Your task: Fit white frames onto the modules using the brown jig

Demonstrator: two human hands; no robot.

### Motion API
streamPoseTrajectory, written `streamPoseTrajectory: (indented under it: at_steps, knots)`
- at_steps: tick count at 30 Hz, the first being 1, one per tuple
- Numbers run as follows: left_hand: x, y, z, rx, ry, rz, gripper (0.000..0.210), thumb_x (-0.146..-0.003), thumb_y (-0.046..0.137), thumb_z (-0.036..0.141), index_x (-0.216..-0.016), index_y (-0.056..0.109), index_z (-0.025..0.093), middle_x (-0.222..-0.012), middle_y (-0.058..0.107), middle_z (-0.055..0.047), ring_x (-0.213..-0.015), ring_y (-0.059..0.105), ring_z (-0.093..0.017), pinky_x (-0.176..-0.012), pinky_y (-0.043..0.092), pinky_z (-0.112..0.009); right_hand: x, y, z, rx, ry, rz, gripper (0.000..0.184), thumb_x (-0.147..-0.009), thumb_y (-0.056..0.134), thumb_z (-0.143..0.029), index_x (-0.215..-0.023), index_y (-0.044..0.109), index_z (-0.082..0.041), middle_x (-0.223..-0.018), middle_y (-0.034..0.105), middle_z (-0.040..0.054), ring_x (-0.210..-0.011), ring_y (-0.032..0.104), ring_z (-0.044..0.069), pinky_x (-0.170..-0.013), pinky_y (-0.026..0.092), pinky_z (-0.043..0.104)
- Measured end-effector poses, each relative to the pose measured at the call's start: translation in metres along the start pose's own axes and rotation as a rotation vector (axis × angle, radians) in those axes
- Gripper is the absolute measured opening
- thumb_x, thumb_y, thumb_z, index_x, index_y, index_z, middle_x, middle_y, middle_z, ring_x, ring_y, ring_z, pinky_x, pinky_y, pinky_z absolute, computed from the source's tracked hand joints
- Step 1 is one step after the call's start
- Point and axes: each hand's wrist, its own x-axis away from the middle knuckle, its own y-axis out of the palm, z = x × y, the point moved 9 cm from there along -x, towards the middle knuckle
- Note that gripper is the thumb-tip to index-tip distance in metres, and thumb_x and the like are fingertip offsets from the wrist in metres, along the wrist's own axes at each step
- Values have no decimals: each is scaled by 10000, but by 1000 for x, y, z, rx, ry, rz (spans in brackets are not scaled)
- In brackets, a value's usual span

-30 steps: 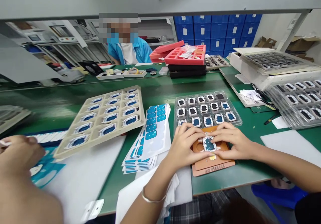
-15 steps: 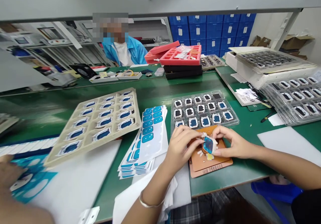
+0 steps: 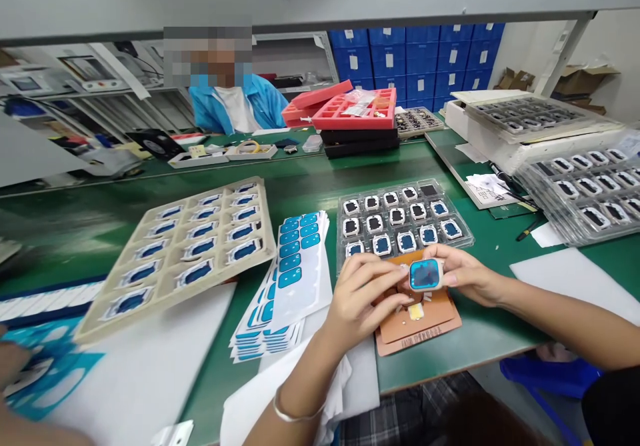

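Note:
Both my hands hold a small white watch case with a blue film on its face [image 3: 425, 275], lifted a little above an orange-brown fixture plate [image 3: 434, 318] at the table's front edge. My left hand [image 3: 361, 294] pinches its left side, my right hand [image 3: 464, 273] its right side. Just behind lies a clear blister tray [image 3: 403, 221] with several of the same cases, some with blue film, some dark.
Blue sticker sheets [image 3: 295, 274] and a beige tray of blue parts [image 3: 187, 249] lie to the left. More clear trays [image 3: 585, 189] sit at right, a red tray [image 3: 356, 109] at the back. A person in blue [image 3: 235, 103] sits across. Another person's hand [image 3: 13, 366] is at far left.
The case was pressed in the fixture a second ago; my hands have lifted it out and turned its blue face toward me. The hand at far left has drawn back.

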Motion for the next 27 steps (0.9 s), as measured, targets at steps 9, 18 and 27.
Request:
streamPoseTrajectory:
  at_steps: [9,18,27]
  knots:
    - [3,21,-2,47,-41,-244,179,-930,573,322,-881,717,228,-990,748,-27,-1035,561,-241,-890,409,-429,-8,-88,-69,1502,-195,589,328,-769,619,-438,-1015,564,-228,-1097,631,100,-1083,520,331,-925,299,493]
    - [7,28,-8,87,-110,-293,166,-902,618,359,-902,737,243,-972,759,-10,-1037,564,-243,-918,387,-442,-85,-161,-88,1864,175,589,267,-856,547,-316,-1027,721,-208,-925,695,133,-1052,439,350,-819,250,432]
    - [7,33,-12,182,-201,-319,96,-841,714,327,-891,751,254,-999,756,24,-1041,547,-230,-951,377,-441,-121,-119,-92,1943,177,527,316,-880,485,-156,-1039,757,-186,-1096,695,168,-1091,479,372,-870,299,520]
